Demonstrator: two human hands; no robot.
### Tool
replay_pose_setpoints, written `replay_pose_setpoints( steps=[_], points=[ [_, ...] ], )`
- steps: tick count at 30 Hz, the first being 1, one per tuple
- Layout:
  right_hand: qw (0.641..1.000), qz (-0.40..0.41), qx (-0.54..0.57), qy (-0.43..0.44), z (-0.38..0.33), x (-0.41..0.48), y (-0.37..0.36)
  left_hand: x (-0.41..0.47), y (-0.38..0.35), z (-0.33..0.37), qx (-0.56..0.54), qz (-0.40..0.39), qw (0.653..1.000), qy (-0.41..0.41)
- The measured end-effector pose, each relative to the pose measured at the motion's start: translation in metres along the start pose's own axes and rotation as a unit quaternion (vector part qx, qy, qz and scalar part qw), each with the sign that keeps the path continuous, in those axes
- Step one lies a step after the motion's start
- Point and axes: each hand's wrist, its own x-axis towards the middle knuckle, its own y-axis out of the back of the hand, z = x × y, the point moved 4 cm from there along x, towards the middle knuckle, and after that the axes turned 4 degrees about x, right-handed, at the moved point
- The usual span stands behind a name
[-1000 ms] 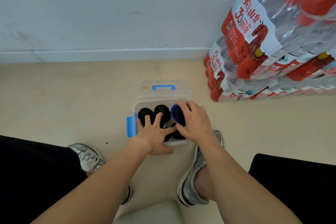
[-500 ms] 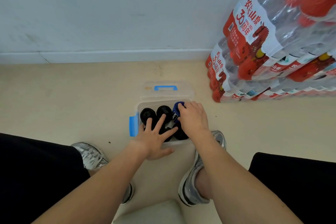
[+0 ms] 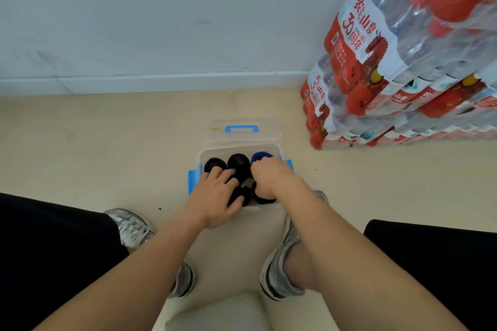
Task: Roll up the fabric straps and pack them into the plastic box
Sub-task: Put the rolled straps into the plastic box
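The clear plastic box (image 3: 240, 148) sits open on the floor between the person's shoes, with its lid (image 3: 243, 131) lying just beyond it. The left hand (image 3: 215, 196) lies with fingers spread on the black rolled straps (image 3: 238, 163) on the box's left side. The right hand (image 3: 271, 177) curls its fingers over the blue rolled strap (image 3: 261, 156), which sits in the far right corner.
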Motion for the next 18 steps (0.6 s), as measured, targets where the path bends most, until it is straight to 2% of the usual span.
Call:
replay_pose_setpoints(
  steps=[2, 3, 5, 7, 10, 15, 18],
  points=[
    [0.996, 0.037, 0.073, -0.026, 0.009, -0.001, 0.01, -0.005, 0.011, -0.006, 0.036, 0.092, 0.995, 0.026],
    [0.99, 0.086, 0.1, -0.039, 0.013, -0.001, 0.015, -0.008, 0.014, -0.012, 0.032, 0.11, 0.991, 0.066],
    [0.968, 0.225, 0.101, -0.055, 0.018, 0.0, 0.022, -0.014, 0.017, -0.023, -0.018, 0.109, 0.98, 0.167],
    [0.951, 0.297, 0.072, -0.039, 0.014, 0.005, 0.021, -0.019, 0.012, -0.034, -0.113, 0.111, 0.953, 0.259],
    [0.966, 0.254, 0.042, 0.007, 0.004, 0.022, 0.017, -0.021, 0.0, -0.045, -0.263, 0.103, 0.899, 0.334],
    [0.975, 0.218, 0.036, -0.002, -0.003, 0.037, 0.028, -0.017, -0.008, -0.063, -0.325, 0.027, 0.879, 0.348],
    [0.977, 0.2, 0.063, 0.028, -0.005, 0.038, 0.039, -0.019, -0.004, -0.07, -0.413, -0.011, 0.835, 0.363]
  ],
)
